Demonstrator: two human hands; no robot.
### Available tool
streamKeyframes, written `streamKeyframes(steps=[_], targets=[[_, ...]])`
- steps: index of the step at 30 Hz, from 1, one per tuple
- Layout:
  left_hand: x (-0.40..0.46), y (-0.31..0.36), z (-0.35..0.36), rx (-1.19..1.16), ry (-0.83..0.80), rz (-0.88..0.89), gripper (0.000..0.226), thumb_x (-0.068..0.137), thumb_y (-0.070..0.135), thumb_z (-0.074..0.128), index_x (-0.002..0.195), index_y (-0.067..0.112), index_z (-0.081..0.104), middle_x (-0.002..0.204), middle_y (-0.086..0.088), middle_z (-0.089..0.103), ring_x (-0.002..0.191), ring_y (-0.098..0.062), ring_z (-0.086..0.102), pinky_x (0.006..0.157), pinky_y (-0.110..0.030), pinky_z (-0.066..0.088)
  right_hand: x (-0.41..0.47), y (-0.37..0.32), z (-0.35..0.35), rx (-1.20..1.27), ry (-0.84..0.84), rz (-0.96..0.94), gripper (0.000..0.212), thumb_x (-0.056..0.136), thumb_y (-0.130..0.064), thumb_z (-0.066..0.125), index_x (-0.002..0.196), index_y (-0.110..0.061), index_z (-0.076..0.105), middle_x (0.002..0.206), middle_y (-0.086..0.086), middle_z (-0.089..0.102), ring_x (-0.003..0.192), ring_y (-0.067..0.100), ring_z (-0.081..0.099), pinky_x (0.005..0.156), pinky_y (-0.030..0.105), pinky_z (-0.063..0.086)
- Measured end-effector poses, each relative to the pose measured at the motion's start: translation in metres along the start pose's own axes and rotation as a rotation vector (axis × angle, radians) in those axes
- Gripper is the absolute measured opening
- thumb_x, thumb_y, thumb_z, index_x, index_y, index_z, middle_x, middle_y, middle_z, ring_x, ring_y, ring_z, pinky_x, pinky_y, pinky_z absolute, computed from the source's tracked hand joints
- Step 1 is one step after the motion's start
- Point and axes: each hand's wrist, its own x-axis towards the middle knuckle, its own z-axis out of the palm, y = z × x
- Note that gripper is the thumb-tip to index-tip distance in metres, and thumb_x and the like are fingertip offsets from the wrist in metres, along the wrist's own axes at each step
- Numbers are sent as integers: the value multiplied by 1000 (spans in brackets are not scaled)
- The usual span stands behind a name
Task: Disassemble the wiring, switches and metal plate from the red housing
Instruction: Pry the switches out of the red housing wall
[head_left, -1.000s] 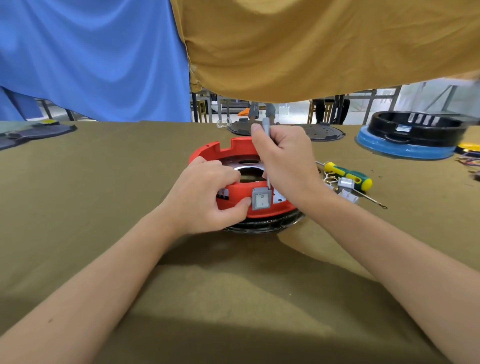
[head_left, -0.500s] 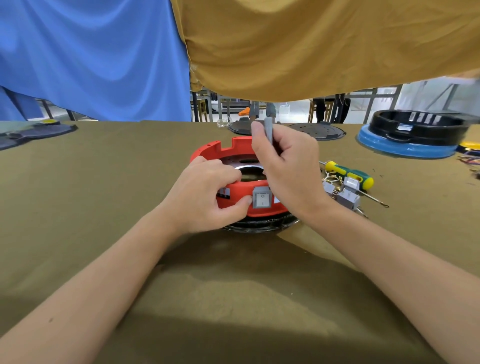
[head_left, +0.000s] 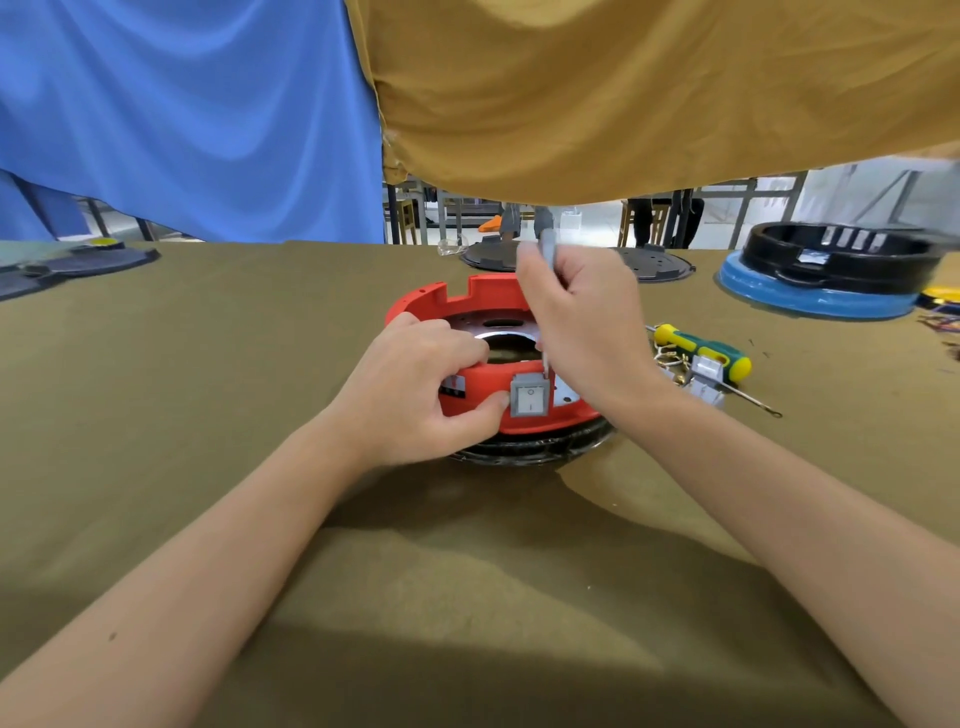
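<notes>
The red housing (head_left: 485, 299) sits on a black ring at the table's middle, with a metal plate (head_left: 498, 332) inside it. A grey rocker switch (head_left: 529, 396) is set in its front wall. My left hand (head_left: 415, 384) grips the housing's near rim, thumb against the switch's left edge. My right hand (head_left: 582, 322) holds a thin grey tool (head_left: 546, 249) upright, its tip down behind the switch's top right corner. Two loose grey switches with wiring (head_left: 704, 376) lie on the table to the right.
A green and yellow screwdriver (head_left: 701, 353) lies right of the housing. A black part on a blue base (head_left: 821, 280) stands at the far right. Dark round plates (head_left: 654, 262) lie behind, and grey flat parts (head_left: 78, 262) at the far left. Blue and ochre cloths hang overhead.
My right hand has shifted slightly with the tool, whose tip shows again at the switch's top right corner. The left hand keeps the same grip on the housing.
</notes>
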Motion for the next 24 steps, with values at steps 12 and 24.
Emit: streamKeyframes(steps=[12, 24], targets=[[1, 1, -2, -20, -9, 5, 41, 80, 43, 50, 59, 8, 45, 53, 0, 46, 54, -18, 40, 59, -43, 37, -9, -8, 2, -17, -150, -239, 44, 100, -25, 58, 64, 0, 56, 54, 10, 52, 52, 24, 51, 50, 39, 42], [3, 1, -4, -110, -41, 39, 34, 80, 37, 55, 86, 8, 73, 78, 2, 70, 72, -20, 62, 63, -43, 48, 11, -18, 16, -236, -466, -131, 50, 102, -25, 51, 55, -13, 38, 50, -1, 34, 44, 10, 28, 49, 30, 25]])
